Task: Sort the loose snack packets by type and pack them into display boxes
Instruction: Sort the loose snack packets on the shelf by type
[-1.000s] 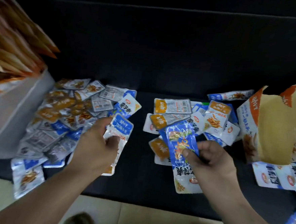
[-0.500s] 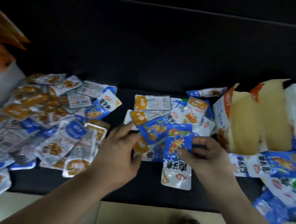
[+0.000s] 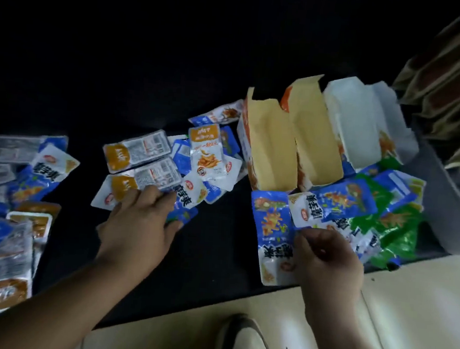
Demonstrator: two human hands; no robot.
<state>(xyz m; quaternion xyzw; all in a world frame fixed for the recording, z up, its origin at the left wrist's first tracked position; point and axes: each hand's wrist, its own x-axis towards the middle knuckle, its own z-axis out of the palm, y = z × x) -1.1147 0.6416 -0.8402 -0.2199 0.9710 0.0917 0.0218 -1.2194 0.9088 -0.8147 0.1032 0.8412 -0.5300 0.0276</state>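
Loose snack packets lie on a dark cloth. My right hand (image 3: 326, 260) pinches a long blue and white packet (image 3: 272, 231) beside a heap of blue and green packets (image 3: 368, 211). My left hand (image 3: 141, 222) reaches into the middle pile (image 3: 169, 167) of orange-labelled and blue packets, fingers curled on a blue packet (image 3: 184, 208) at its near edge. Two open display boxes with tan insides (image 3: 273, 147) (image 3: 317, 142) stand behind the right heap, and a white-lined open box (image 3: 363, 123) stands beside them.
A third spread of mixed packets (image 3: 11, 208) covers the left side. The dark cloth's near edge (image 3: 187, 305) meets a pale floor, where a shoe (image 3: 241, 341) shows. Striped fabric (image 3: 448, 69) hangs at the far right.
My view has swung right. My right hand has carried the long blue packet rightward to the blue and green heap. My left hand has reached further into the middle pile.
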